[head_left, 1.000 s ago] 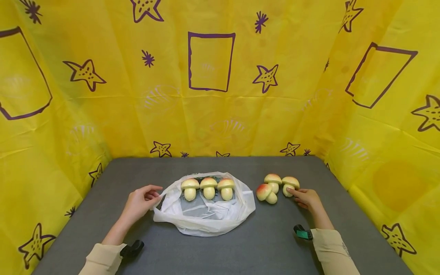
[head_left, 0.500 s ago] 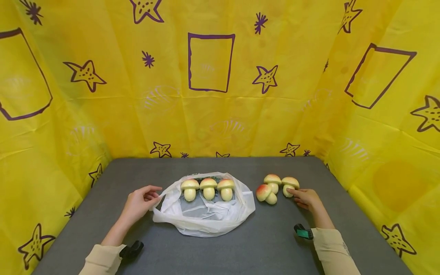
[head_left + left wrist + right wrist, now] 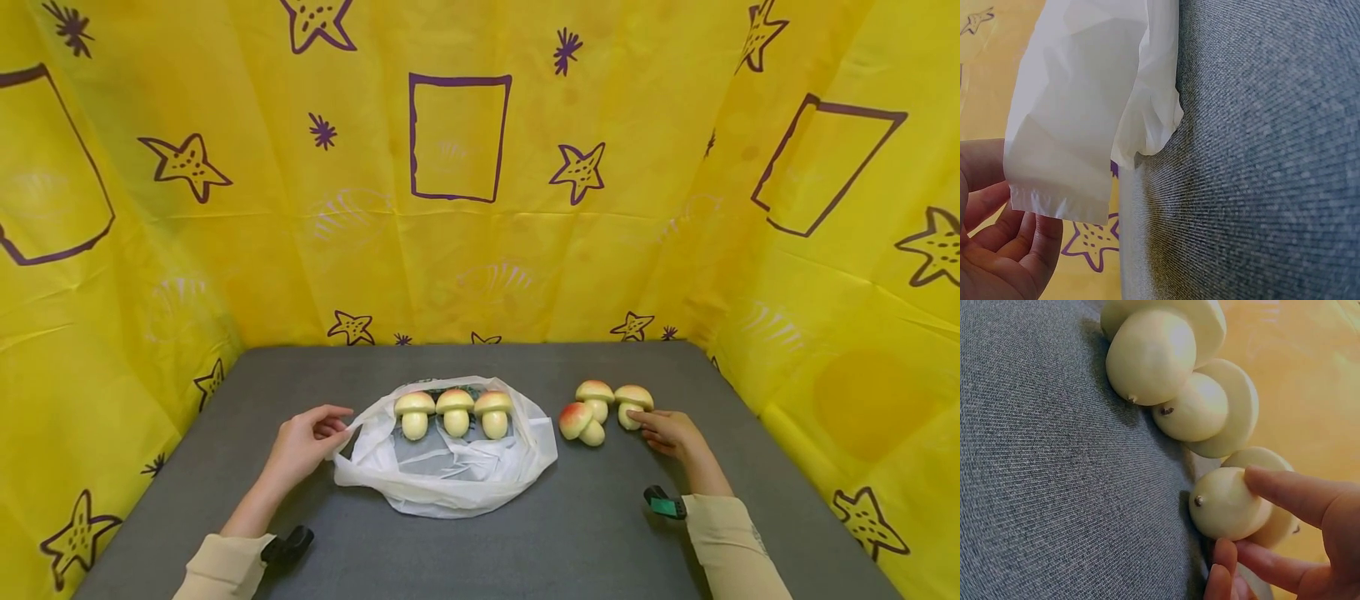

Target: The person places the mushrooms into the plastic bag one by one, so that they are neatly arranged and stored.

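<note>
My left hand (image 3: pixel 303 442) pinches the left edge of a white plastic bag (image 3: pixel 450 493), which lies with its mouth spread wide. In the left wrist view, the bag's strip (image 3: pixel 1072 125) passes between thumb and fingers. Three toy mushrooms (image 3: pixel 454 408) stand in a row inside the bag, red-tinged caps up. To the right, my right hand (image 3: pixel 675 437) grips the pale stem of another mushroom (image 3: pixel 634 396) between thumb and fingers. The right wrist view shows this stem (image 3: pixel 1229 503) close over the cloth.
Left of the gripped mushroom are two more mushrooms, one upright (image 3: pixel 595 392) and one tilted (image 3: pixel 581 422) against it. All rests on a grey cloth-covered table (image 3: pixel 555 542). Yellow patterned curtains (image 3: pixel 465 250) enclose the back and both sides.
</note>
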A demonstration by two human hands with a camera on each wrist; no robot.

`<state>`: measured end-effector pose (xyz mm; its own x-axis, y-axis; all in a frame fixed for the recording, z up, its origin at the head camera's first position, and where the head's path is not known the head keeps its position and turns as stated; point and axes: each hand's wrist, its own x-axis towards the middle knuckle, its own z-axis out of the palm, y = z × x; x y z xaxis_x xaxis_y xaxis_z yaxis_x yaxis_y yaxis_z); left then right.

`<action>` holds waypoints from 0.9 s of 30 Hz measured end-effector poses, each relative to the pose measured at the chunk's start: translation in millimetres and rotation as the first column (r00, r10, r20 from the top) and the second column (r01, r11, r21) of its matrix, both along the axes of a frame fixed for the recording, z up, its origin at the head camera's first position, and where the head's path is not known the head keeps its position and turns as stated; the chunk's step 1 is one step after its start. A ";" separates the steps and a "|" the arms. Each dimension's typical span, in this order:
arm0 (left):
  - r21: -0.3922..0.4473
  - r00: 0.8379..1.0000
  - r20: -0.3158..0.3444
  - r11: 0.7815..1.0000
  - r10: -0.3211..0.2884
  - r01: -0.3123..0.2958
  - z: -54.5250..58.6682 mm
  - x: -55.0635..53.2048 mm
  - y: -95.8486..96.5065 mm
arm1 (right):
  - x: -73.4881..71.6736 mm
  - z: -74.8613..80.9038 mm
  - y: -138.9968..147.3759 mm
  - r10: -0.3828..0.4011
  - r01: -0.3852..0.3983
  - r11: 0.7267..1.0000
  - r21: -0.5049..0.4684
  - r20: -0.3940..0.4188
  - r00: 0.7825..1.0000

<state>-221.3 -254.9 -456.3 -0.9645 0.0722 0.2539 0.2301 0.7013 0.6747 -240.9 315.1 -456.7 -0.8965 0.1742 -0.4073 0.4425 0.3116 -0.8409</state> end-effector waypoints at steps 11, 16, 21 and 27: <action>0.000 1.000 -0.003 1.000 0.003 -0.003 -2.1 -1.5 -0.1 | 5.2 -2.9 2.4 -0.001 0.001 1.000 -0.021 -0.020 1.000; 0.002 1.000 -0.006 1.000 -0.001 0.001 -2.5 -1.3 0.4 | 8.7 -0.5 1.6 0.001 -0.002 0.999 -0.045 -0.030 1.000; 0.003 1.000 -0.009 1.000 -0.005 0.005 -2.6 -0.7 0.3 | 10.7 3.0 2.2 -0.010 0.005 0.995 -0.098 -0.055 0.998; -0.002 1.000 -0.016 1.000 -0.008 0.008 -3.1 -0.6 0.0 | 14.2 5.5 4.1 -0.004 -0.006 0.989 -0.148 -0.067 0.998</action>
